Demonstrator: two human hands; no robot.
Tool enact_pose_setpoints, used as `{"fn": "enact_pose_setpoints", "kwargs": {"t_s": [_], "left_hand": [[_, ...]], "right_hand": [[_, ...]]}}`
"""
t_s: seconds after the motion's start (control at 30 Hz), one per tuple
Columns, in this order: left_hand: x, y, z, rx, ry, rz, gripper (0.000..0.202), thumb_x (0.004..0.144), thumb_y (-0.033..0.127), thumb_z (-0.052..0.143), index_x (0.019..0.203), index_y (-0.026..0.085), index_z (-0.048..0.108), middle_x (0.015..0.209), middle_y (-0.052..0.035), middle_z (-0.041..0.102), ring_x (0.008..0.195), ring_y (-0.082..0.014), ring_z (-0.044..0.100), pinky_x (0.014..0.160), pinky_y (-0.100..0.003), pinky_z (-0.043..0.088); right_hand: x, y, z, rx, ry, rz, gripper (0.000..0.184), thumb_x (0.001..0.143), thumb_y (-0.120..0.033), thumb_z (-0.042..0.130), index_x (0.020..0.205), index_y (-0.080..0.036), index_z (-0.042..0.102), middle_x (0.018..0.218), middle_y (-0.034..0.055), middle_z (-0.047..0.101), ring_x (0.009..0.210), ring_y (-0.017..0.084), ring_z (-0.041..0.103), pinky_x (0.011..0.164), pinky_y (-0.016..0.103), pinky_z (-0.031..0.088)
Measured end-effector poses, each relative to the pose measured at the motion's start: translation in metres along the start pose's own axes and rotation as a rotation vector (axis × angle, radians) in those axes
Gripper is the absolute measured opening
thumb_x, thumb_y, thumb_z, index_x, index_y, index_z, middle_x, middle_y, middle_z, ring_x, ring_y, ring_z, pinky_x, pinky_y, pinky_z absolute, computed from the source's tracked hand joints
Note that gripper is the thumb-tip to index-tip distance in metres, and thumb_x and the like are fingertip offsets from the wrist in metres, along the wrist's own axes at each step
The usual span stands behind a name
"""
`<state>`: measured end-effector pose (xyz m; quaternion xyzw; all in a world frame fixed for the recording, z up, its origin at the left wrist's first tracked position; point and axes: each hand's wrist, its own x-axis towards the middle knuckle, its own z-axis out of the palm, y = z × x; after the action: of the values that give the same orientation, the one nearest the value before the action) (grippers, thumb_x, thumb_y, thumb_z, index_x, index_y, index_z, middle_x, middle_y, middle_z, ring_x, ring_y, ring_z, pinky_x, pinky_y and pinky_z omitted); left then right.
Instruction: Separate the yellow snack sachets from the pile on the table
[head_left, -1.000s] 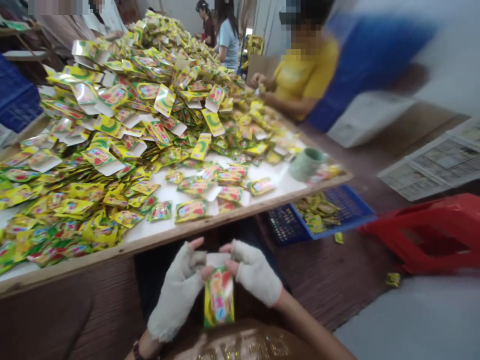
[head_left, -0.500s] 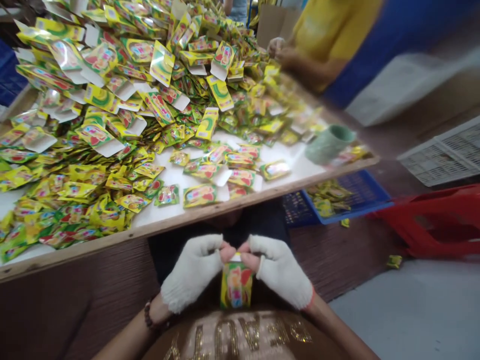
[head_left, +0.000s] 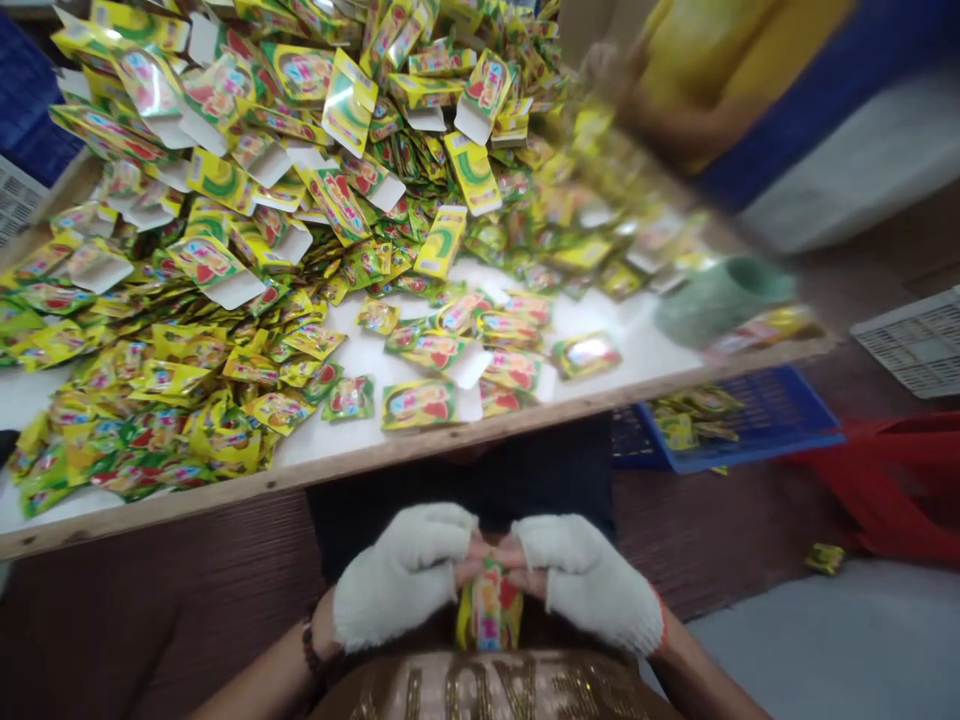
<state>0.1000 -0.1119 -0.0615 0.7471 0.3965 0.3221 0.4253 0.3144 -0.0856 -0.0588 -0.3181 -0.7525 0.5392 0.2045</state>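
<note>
Hands closer around foil sachet

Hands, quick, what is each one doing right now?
Left hand: closed, pinching the top of a yellow foil sachet.
Right hand: closed, pinching that same sachet.

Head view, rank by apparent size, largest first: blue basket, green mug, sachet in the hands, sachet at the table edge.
1. Blue plastic basket
2. Green mug, blurred
3. Held sachet and table-edge sachet: they look alike. The held one is nearer the camera and partly hidden, so I can't rank them.
</note>
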Motion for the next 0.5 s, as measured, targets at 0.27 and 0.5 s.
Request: {"fn": "enact_pose_setpoints", "kwargs": {"t_s": [0.27,0.5], "left_hand": [[0.047,0.007,-0.072,0.792,0.195,-0.197,0.018,0.088,0.026,0.049,0.080,0.018,0.064,0.088,-0.0074,0.064,0.085,-0.0193,0.060,0.078,-0.031,0.048],[0.077,-0.011,-0.106,0.842,0.027,-0.362,0.029,0.078,0.025,0.053,0.106,0.019,0.061,0.104,-0.0078,0.067,0.098,-0.0266,0.060,0.085,-0.036,0.046]], "right_hand": [[-0.045,0.000,-0.095,-0.440,0.433,0.333,0.021,0.081,-0.034,0.058,0.091,-0.024,0.075,0.089,0.0070,0.073,0.076,0.024,0.069,0.064,0.030,0.055],[-0.044,0.000,-0.137,-0.966,0.762,0.214,0.029,0.083,-0.032,0.050,0.104,-0.018,0.065,0.107,0.0165,0.066,0.103,0.034,0.062,0.091,0.048,0.048]]}}
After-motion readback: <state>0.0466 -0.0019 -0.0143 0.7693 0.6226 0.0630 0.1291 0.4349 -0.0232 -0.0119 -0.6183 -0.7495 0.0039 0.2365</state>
